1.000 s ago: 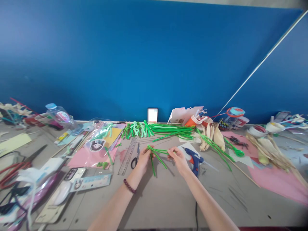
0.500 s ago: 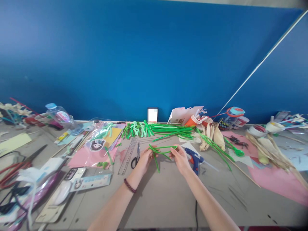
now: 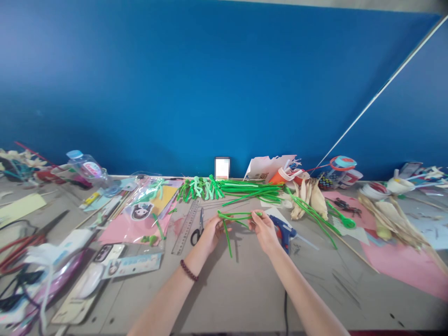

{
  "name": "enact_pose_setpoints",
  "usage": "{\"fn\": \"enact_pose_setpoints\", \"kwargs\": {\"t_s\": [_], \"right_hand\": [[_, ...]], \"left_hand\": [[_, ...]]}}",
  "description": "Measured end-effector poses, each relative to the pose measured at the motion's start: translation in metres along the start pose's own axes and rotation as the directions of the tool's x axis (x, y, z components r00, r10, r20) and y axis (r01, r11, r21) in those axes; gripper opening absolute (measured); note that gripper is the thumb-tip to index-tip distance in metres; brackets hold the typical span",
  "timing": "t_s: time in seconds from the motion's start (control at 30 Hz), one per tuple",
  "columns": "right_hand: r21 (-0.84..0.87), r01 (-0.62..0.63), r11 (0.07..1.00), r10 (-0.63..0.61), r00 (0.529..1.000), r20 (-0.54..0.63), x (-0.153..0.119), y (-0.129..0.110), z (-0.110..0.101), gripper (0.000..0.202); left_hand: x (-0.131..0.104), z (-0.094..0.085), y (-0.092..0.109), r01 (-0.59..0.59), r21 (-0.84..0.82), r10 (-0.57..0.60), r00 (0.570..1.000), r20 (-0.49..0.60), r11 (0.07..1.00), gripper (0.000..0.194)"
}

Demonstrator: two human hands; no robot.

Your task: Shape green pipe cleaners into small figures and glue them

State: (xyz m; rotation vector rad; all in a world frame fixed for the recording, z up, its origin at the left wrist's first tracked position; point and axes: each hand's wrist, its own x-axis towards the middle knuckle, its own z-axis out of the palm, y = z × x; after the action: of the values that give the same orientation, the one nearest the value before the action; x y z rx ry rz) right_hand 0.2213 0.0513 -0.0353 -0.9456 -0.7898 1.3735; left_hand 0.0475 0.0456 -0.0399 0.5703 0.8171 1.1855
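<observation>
Tabletop [image 3: 241,294], green stems [image 3: 235,217] between fingers [image 3: 255,221]

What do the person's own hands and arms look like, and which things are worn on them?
The left hand and right hand wear no gloves, and no sleeves show. A bracelet of small, round, dark purplish-red beads circles the left forearm; the right forearm shows nothing worn.

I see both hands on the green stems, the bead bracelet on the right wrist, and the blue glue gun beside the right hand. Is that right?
Not quite: the head view shows the bead bracelet on the left wrist. The left hand and right hand do hold the green stems, with the blue glue gun beside the right.
</observation>
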Motion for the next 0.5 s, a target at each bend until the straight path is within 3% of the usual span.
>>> {"fn": "enact_pose_setpoints", "kwargs": {"t_s": [0.2,0.5], "right_hand": [[0.067,-0.054,0.996,0.056,0.998,-0.025,-0.0008,-0.0034,0.0008,0.033],[0.121,-0.039,0.992,0.050,0.995,-0.092,0.0018,-0.0047,-0.0033,0.033]], "left_hand": [[0.0004,-0.0035,-0.0008,0.044,-0.045,-0.041,0.997,0.068,0.998,0.024],[-0.0030,0.0008,0.0009,0.028,0.020,-0.030,0.993,0.112,0.999,0.020]]}}
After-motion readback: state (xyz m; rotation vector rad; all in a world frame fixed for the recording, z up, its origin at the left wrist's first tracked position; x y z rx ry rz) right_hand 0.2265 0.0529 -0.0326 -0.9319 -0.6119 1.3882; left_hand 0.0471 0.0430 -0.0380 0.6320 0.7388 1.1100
